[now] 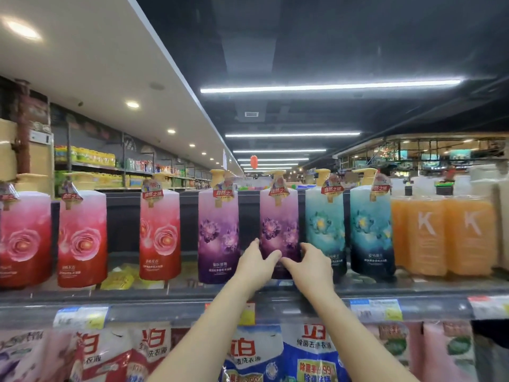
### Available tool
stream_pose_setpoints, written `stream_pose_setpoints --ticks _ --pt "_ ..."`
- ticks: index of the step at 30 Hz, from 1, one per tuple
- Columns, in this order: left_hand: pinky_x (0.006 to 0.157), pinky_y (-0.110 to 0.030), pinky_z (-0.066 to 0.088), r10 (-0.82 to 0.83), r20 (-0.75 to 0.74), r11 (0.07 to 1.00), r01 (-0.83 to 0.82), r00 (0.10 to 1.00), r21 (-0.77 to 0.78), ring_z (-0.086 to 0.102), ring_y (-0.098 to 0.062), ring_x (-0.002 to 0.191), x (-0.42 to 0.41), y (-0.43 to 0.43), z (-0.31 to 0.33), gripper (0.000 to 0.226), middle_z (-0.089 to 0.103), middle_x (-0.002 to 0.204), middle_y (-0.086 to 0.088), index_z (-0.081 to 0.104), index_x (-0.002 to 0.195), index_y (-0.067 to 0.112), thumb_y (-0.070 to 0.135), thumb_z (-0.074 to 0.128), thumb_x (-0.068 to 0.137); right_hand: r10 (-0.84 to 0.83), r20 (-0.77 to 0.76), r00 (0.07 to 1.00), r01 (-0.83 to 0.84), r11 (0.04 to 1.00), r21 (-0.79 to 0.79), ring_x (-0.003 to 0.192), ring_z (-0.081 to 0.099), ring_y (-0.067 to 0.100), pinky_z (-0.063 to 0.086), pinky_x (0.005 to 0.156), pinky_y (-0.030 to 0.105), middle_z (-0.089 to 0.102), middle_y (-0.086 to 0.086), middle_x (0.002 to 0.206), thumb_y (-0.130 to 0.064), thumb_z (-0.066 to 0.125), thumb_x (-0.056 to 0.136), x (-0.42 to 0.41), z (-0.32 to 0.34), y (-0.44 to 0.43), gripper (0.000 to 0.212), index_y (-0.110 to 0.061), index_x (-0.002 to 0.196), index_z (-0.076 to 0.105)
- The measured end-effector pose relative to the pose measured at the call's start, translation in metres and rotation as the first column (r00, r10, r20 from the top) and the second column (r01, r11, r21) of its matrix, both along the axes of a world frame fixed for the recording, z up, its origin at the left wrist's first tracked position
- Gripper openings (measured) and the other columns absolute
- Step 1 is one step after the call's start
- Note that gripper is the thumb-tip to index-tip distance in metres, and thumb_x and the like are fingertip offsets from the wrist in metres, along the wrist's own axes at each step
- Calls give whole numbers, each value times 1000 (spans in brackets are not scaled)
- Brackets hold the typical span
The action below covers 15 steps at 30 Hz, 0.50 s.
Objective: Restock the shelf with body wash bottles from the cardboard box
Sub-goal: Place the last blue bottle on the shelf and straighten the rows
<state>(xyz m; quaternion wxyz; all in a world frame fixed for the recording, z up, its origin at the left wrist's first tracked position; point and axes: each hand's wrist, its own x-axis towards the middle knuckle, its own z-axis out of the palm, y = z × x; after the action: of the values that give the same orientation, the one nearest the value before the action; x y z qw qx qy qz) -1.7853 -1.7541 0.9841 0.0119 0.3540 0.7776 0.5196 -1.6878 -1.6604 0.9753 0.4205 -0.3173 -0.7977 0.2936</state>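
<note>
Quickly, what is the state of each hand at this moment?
Left hand: closed on the lower left side of the purple bottle.
Right hand: closed on the lower right side of that bottle.

Single head-worn wide-angle view, facing the shelf (248,296) squarely at close range, within arm's reach of its front edge. Sightline is roughly level with the top tier, tilted upward enough to include ceiling (358,51) and the aisle beyond. Lower tier is cropped at the frame's bottom.
</note>
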Motion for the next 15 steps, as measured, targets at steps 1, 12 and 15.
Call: stream_pose_setpoints --ticks 1,12,15 --pt "112 -41 41 14 -2 1000 -14 1000 8 50 -21 133 -1 0 -1 76 52 149 -1 36 154 18 47 65 90 15 -7 1000 -15 1000 4 118 62 21 46 88 30 69 0 122 -42 75 85 2 1 1 57 -18 135 60" --pt "97 -32 46 193 -130 980 -185 973 70 59 -21 122 7 -7 -12 62 63 134 -2 45 147 15 39 67 94 113 -80 990 -112 994 15 86 63 10 50 79 26 71 -10 90 -37 77 83 17 2 -5 31 -20 109 74" --pt "103 -38 47 224 -146 974 -218 963 58 54 -25 131 12 -6 -12 68 56 144 -6 39 151 14 40 66 95 167 -74 983 -169 985 -21 86 62 10 53 84 28 68 -10 87 -35 79 82 21 6 -4 33 -17 109 75"
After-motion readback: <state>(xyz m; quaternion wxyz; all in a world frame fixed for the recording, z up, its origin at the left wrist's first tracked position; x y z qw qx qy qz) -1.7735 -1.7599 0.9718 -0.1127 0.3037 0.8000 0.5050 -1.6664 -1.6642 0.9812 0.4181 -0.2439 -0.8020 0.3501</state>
